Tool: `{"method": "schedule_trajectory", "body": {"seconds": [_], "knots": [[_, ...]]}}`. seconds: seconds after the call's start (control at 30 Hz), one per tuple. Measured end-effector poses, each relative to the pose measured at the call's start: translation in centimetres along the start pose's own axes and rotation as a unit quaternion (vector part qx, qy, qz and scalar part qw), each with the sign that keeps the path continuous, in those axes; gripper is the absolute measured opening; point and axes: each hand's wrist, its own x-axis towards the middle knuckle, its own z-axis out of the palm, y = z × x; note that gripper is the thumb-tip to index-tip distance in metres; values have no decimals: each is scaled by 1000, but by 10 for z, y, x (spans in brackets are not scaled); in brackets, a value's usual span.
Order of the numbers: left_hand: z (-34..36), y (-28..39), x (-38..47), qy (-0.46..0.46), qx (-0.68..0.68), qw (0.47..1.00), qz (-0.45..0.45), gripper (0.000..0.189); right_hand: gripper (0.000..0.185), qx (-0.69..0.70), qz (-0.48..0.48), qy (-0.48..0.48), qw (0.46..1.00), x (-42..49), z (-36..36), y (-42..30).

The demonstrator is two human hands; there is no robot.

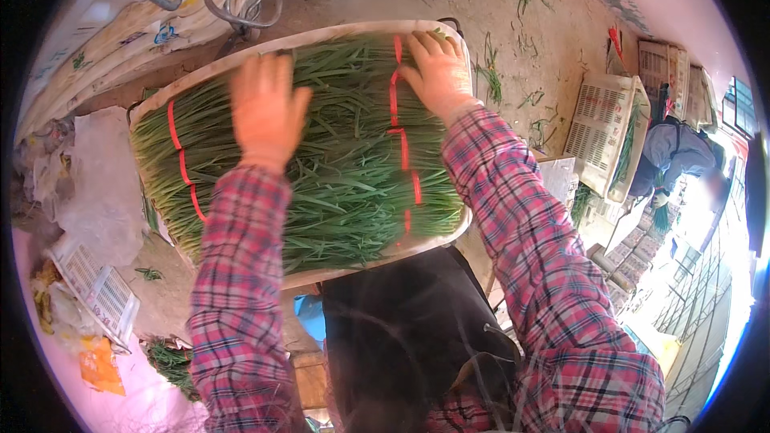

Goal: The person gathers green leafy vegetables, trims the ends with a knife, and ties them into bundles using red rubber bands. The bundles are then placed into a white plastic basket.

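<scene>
Before me a large pale plastic crate (337, 31) is packed to the rim with bundles of Chinese chives (343, 180). Red tape (182, 163) crosses the bundles on the left, and more red tape (403, 150) on the right. My left hand (264, 111), blurred by motion, is over the leaves left of the middle, fingers apart and holding nothing. My right hand (439, 69) rests at the crate's far right corner, fingers spread on the chives beside the red tape. Whether the left palm touches the leaves I cannot tell.
Bent metal bars (240, 18) stand beyond the crate's far left side. Loose chives (490, 69) lie on the floor to the right. A slatted crate (601, 132) stands farther right, near a bending person (680, 147) holding chives. Clear plastic sheeting (105, 180) lies at left.
</scene>
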Motion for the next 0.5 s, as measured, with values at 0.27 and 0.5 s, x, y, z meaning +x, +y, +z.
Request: {"method": "schedule_trajectory", "body": {"seconds": [0.27,0.5], "knots": [[81,111,42,11,-102,994,25,57,57,14,-1,47,999,-13,25,13],[103,108,44,17,-70,996,47,62,56,74,14,61,995,-7,58,30]]}}
